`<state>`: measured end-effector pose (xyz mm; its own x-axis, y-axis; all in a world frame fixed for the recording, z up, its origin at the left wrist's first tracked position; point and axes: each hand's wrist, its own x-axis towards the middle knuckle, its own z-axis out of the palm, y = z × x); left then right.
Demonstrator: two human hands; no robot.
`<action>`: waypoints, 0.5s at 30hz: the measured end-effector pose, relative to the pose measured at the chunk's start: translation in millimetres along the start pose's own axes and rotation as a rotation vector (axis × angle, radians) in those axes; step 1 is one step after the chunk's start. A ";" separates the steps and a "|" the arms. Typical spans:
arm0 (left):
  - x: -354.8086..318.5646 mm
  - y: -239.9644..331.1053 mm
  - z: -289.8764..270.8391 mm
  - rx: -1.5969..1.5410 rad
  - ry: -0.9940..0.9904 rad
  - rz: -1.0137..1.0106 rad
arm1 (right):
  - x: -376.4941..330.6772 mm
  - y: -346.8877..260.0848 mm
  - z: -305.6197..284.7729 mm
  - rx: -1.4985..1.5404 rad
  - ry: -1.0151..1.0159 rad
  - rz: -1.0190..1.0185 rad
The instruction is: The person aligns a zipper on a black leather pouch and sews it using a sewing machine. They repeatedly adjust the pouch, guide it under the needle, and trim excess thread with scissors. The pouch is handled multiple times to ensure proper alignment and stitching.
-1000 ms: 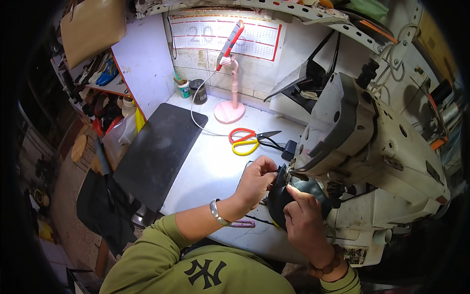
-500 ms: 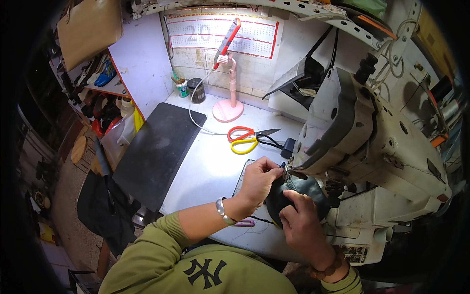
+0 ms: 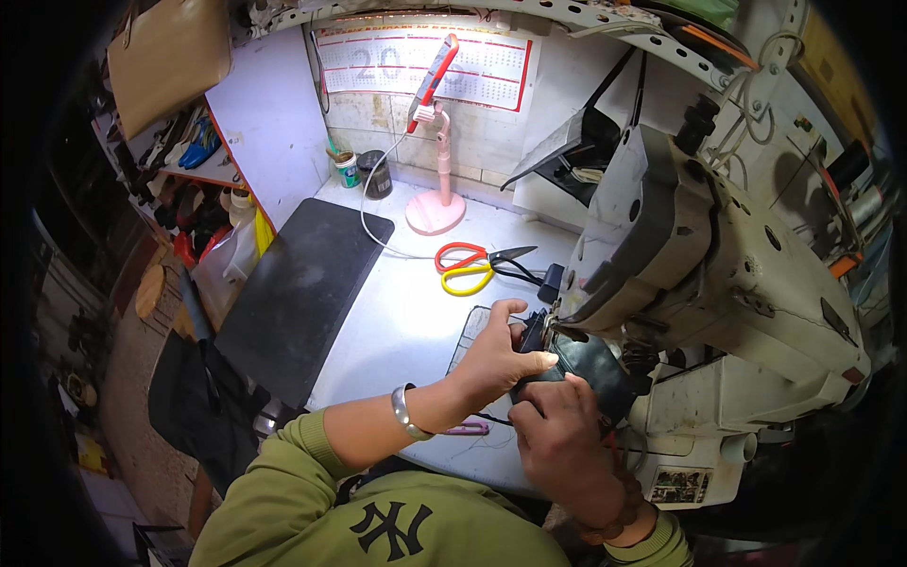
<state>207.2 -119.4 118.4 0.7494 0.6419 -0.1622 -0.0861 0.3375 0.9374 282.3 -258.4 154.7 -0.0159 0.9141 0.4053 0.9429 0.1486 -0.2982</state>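
Observation:
A dark, glossy leather-like piece (image 3: 593,367) lies under the head of an industrial sewing machine (image 3: 704,241), close to its needle and presser foot. My left hand (image 3: 491,357) grips the left edge of the piece, thumb on the near side and fingers curled at the far side. With bent fingers, my right hand (image 3: 559,430) holds the near edge, its index fingertip beside my left thumb. Part of the piece is hidden behind both hands and the machine head.
Red-and-yellow-handled scissors (image 3: 465,268) lie beyond my left hand. A pink lamp stand (image 3: 436,213) and two small pots (image 3: 376,176) stand farther back. To the left is a black mat (image 3: 307,288); a purple tool (image 3: 468,429) lies near my left wrist.
My left hand has gone from a fingertip pinch near the needle to a wider hold with the thumb nearer me. The right hand has shifted slightly left and nearer to me.

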 end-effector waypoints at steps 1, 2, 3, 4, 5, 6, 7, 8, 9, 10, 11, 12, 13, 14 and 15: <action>0.7 0.3 0.3 0.058 -0.009 0.015 | 0.8 -0.8 1.1 -0.009 -0.009 -0.018; 1.9 0.4 -0.7 0.084 -0.015 0.012 | 2.5 -1.6 2.1 -0.005 0.005 -0.017; 3.4 0.4 -2.3 0.111 -0.022 0.009 | 5.0 -2.6 2.5 -0.007 0.009 -0.022; 4.9 -0.4 -3.6 0.136 -0.029 0.027 | 7.1 -3.8 1.4 -0.013 0.005 -0.031; 7.0 -1.6 -4.1 0.085 -0.036 0.006 | 8.2 -5.0 -1.9 -0.006 -0.001 -0.035; 9.0 -2.8 -4.2 0.033 -0.043 0.006 | 7.6 -6.4 -7.0 -0.003 -0.015 -0.043; 9.8 -4.5 -4.0 0.000 -0.030 -0.027 | 5.5 -7.5 -13.2 0.001 -0.029 -0.050; 9.8 -6.6 -2.5 -0.071 -0.028 0.007 | -0.4 -8.1 -22.2 -0.042 0.003 -0.039; 10.0 -8.6 0.1 -0.124 -0.006 0.008 | -10.7 -7.6 -34.6 -0.085 0.034 -0.027; 9.8 -10.1 2.5 -0.163 0.026 -0.012 | -23.3 -4.7 -48.8 -0.131 0.020 -0.020; 8.6 -11.4 4.9 -0.213 0.028 0.011 | -38.7 2.9 -66.5 -0.166 0.067 -0.011; 6.6 -12.4 7.0 -0.248 0.043 0.015 | -55.8 12.2 -85.1 -0.291 0.061 0.064; 4.8 -12.8 8.5 -0.275 0.061 0.027 | -74.8 20.3 -102.3 -0.261 0.251 0.180; 4.5 -12.4 9.1 -0.292 0.066 0.012 | -92.2 34.5 -122.2 -0.157 0.453 0.305; 4.2 -12.1 9.9 -0.305 0.071 0.019 | -108.8 49.4 -142.9 -0.162 0.633 0.403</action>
<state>218.0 -127.6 109.4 0.6989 0.6930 -0.1770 -0.3004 0.5090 0.8066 378.2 -404.5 219.4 0.4870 0.4882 0.7242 0.8731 -0.2518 -0.4174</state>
